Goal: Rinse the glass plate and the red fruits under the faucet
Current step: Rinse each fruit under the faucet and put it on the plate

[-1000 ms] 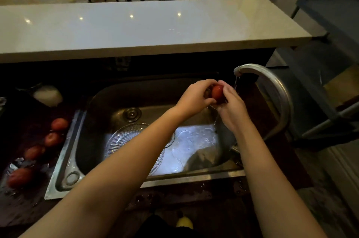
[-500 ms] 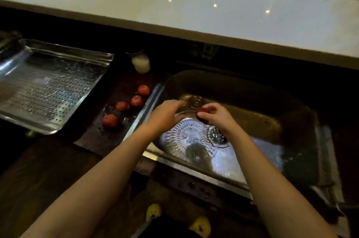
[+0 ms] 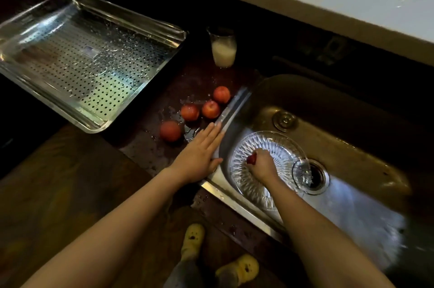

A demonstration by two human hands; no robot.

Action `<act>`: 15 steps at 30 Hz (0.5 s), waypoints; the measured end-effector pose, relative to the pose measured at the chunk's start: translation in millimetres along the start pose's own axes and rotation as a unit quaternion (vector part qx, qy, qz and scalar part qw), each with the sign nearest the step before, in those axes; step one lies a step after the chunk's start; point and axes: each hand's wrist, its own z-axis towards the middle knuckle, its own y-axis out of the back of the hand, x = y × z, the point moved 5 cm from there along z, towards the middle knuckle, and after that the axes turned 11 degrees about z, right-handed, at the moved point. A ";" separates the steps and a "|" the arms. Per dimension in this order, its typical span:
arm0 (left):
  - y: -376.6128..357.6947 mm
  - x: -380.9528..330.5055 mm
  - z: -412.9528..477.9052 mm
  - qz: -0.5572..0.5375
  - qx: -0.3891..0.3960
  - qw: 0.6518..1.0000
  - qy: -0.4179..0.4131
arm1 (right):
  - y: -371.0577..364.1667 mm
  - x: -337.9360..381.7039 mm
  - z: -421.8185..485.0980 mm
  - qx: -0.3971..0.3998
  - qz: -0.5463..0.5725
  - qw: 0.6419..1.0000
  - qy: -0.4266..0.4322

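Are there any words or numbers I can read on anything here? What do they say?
None can be read.
The small pale patch in the middle of the perforated metal tray may be a stamp or label, but it is too blurred to read.

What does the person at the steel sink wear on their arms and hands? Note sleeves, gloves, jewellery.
Nothing shows. The left hand and the right hand are ungloved, with no rings visible in this dim picture. The left forearm and the right forearm are uncovered down to the frame's edge: no sleeve, watch or bracelet.
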 end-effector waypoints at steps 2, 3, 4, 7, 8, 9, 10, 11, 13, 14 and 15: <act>-0.2 -0.5 -0.5 0.012 -0.011 1.000 -0.011 | -6.9 -7.4 4.1 0.000 -0.007 1.000 -0.007; 1.1 -1.2 -0.9 0.016 -0.018 1.000 -0.017 | -8.9 -10.0 5.2 -0.002 -0.003 1.000 -0.005; 2.0 -1.6 -1.0 0.014 -0.026 0.999 -0.022 | -11.2 -12.3 5.9 -0.003 0.000 1.000 -0.001; 1.5 -1.3 -1.1 0.011 -0.033 0.999 -0.025 | -18.5 -17.1 7.7 0.001 -0.001 1.000 0.017; -0.1 -0.5 -1.2 0.011 -0.030 0.999 -0.023 | -20.0 -18.1 8.3 0.004 -0.007 1.000 0.020; -1.8 0.1 -1.5 0.011 -0.025 0.999 -0.020 | -20.7 -18.7 8.5 0.008 -0.015 1.000 0.021; -3.3 0.8 -1.8 0.007 -0.021 1.000 -0.017 | -20.6 -18.5 9.2 0.012 -0.025 0.999 0.020; -3.9 1.5 -1.9 -0.004 -0.019 1.000 -0.014 | -19.7 -17.2 10.2 0.014 -0.032 0.999 0.020; -1.1 2.4 -1.7 -0.040 -0.009 0.999 -0.006 | -14.2 -9.8 12.5 0.013 -0.036 0.999 0.021; 1.8 3.4 -1.5 -0.062 -0.004 0.998 -0.001 | -9.6 -3.6 13.4 0.007 -0.034 0.999 0.025; 6.1 4.8 -1.7 -0.086 -0.003 0.996 0.005 | -3.8 4.2 13.9 -0.001 -0.027 0.999 0.031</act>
